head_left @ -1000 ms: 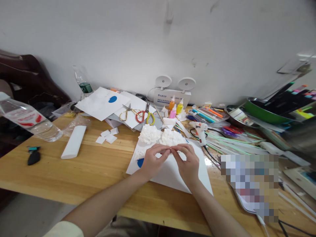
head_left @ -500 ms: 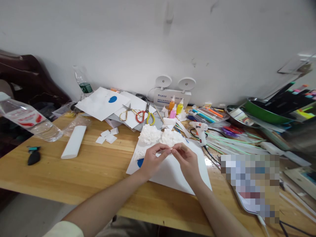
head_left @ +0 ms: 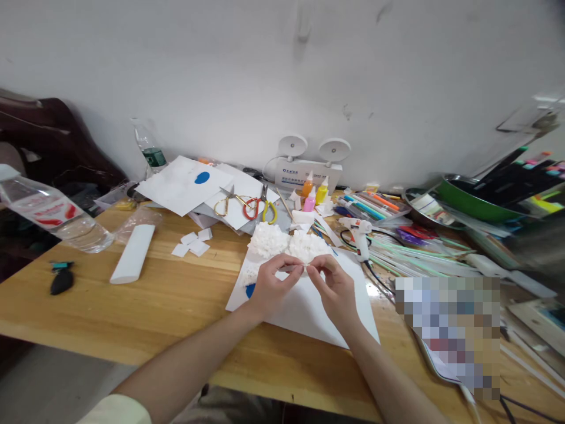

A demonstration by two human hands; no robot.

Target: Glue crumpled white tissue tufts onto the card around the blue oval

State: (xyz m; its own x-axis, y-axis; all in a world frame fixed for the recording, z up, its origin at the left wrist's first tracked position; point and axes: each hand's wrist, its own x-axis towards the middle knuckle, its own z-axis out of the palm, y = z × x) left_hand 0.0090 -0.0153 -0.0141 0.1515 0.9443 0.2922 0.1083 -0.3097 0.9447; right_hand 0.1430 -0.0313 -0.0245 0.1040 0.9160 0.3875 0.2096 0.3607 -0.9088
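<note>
My left hand (head_left: 277, 284) and my right hand (head_left: 333, 287) meet fingertip to fingertip above a white sheet of paper (head_left: 304, 315). Both are closed in a pinch, and between them is a small white piece that looks like paper, mostly hidden by the fingers. Just behind the fingers are a fluffy white cluster (head_left: 309, 244) and a second one (head_left: 268, 238) on its left, on the sheet's far part. Beside my left wrist, a further white bumpy clump (head_left: 249, 275) lies next to a blue patch (head_left: 250, 290), both partly covered by the hand.
Small white paper squares (head_left: 194, 242) and a white oblong block (head_left: 133, 254) lie to the left, near a water bottle (head_left: 57, 212). Behind are scissors (head_left: 227, 203), pliers (head_left: 266, 206) and paint bottles (head_left: 309, 200). A glue gun (head_left: 359, 235) with its cord stands right, before many thin sticks.
Both hands stay in nearly the same place, with the fingertips still pinched together. Only a slight shift of the fingers shows; nothing else has moved.
</note>
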